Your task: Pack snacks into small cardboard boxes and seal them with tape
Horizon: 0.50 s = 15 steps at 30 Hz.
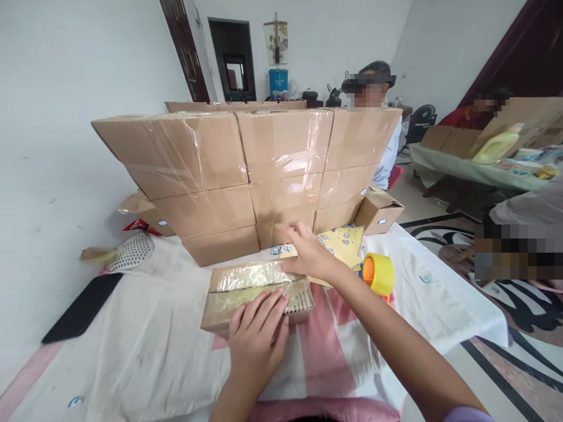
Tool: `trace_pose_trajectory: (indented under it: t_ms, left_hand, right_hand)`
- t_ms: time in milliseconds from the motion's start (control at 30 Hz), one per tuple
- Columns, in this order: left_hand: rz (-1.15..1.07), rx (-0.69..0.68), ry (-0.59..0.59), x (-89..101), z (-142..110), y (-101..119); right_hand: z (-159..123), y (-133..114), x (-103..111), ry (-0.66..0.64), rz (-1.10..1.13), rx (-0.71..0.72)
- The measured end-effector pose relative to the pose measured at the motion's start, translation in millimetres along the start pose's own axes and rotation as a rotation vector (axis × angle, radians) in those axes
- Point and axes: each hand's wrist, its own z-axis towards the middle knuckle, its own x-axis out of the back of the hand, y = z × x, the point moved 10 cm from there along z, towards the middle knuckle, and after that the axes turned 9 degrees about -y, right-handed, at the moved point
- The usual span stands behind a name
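A small cardboard box (237, 281) lies on the cloth-covered table (145, 346) in front of me, its flaps partly covered with shiny clear tape. My left hand (257, 334) rests flat on the near flap, fingers stretched out and pressing down. My right hand (310, 252) reaches over the box's far right corner with fingers spread, touching the top. A yellow and orange tape dispenser (379, 272) sits just to the right of my right forearm.
A wall of taped cardboard boxes (246, 170) is stacked at the back of the table. A small open box (379, 211) stands at its right end. A black flat object (81, 308) lies at left. Two people sit behind, one near a side table (466, 167).
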Motion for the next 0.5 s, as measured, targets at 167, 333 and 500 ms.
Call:
trace_pose_trajectory:
  t_ms: [167,333,500]
  left_hand:
    - [-0.019,0.026,0.064,-1.9,-6.4,-5.5]
    - [0.014,-0.016,0.074,-3.7,-8.1,-3.7]
    - [0.024,-0.01,0.094,-6.0,-7.0,-4.1]
  right_hand:
    - [-14.1,104.5,37.3,0.001,-0.224,-0.508]
    - [-38.4,176.3,16.0,-0.224,-0.265,-0.687]
    - [-44.1,196.5,-11.9,-0.478,-0.337,-0.784]
